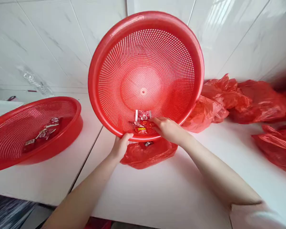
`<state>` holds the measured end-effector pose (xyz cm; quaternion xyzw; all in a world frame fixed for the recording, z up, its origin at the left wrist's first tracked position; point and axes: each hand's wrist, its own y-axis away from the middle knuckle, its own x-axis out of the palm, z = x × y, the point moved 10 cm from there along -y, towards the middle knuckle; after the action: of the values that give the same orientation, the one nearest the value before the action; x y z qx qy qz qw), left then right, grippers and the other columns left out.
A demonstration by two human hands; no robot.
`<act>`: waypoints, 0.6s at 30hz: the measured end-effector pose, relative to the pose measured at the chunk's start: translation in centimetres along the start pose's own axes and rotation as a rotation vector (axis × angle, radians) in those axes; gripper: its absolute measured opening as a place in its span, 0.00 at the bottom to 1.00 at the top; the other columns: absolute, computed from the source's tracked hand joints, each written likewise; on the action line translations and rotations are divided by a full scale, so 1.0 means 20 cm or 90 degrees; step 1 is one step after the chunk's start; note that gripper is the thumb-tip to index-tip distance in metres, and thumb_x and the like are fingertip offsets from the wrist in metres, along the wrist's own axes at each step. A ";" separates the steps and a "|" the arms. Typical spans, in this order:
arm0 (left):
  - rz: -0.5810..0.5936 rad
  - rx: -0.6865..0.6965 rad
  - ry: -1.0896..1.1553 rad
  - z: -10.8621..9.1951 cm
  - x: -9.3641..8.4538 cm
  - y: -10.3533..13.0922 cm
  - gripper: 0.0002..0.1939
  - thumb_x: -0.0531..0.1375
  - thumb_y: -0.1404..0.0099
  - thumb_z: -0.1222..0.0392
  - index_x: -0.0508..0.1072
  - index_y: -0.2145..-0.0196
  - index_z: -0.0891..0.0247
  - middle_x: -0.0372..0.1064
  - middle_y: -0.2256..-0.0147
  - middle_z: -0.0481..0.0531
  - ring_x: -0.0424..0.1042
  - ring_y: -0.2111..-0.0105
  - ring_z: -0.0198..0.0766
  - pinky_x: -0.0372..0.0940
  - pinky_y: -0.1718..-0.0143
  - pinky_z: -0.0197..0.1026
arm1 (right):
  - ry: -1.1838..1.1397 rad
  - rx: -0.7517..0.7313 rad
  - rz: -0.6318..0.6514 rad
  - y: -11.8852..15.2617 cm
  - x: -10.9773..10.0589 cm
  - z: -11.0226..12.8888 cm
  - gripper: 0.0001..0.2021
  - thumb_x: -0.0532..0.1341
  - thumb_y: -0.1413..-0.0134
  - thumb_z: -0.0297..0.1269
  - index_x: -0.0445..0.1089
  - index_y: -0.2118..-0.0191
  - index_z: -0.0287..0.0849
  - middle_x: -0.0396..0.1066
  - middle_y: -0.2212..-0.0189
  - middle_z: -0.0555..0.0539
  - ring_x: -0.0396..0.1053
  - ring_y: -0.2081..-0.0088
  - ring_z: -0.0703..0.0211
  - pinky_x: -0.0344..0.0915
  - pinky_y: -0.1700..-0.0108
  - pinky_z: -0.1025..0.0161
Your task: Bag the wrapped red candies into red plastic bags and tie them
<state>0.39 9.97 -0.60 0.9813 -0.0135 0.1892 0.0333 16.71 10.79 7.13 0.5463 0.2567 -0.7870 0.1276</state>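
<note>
A large red plastic basket (143,24) with perforated walls is tipped up on its side, its opening facing me. My left hand (121,144) is closed on its lower rim, thumb inside. Low in the basket lie a few small packets: a dark red one with white ends (143,115) and a red one with yellow print (141,129). Among them my right hand (166,128) reaches over the rim, its fingers closed at a small red packet and partly hidden. Below the rim an open red plastic bag (150,157) rests on the table, with a packet showing inside.
To the left stands a second red basket (71,127) holding several small packets (44,133). Red plastic bags (259,98) line the wall on the right, and another red bag (278,146) lies closer. The white table (181,194) has a dark seam, left of centre.
</note>
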 end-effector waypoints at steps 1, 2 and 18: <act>0.004 -0.001 0.002 -0.01 0.01 0.00 0.16 0.62 0.43 0.63 0.70 0.56 0.64 0.73 0.56 0.54 0.73 0.55 0.50 0.73 0.60 0.51 | -0.030 0.001 -0.013 0.00 -0.02 -0.01 0.16 0.54 0.37 0.34 0.68 0.46 0.40 0.74 0.56 0.41 0.73 0.56 0.50 0.68 0.54 0.56; 0.008 -0.002 0.005 -0.02 0.01 0.00 0.15 0.61 0.43 0.63 0.70 0.57 0.65 0.73 0.57 0.54 0.74 0.56 0.50 0.72 0.59 0.51 | -0.061 0.000 -0.024 0.00 -0.03 -0.02 0.16 0.56 0.38 0.34 0.68 0.47 0.40 0.74 0.56 0.42 0.72 0.55 0.51 0.67 0.53 0.57; -0.016 0.048 0.025 -0.15 0.00 -0.03 0.22 0.59 0.44 0.66 0.69 0.50 0.64 0.74 0.57 0.55 0.74 0.56 0.50 0.72 0.56 0.54 | -0.232 -0.061 -0.087 0.02 -0.13 0.02 0.16 0.63 0.44 0.34 0.72 0.50 0.41 0.75 0.55 0.45 0.74 0.57 0.55 0.68 0.52 0.62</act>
<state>-0.57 10.82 2.10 0.9781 0.0069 0.2081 -0.0007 17.50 10.01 9.51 0.3696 0.3032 -0.8665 0.1440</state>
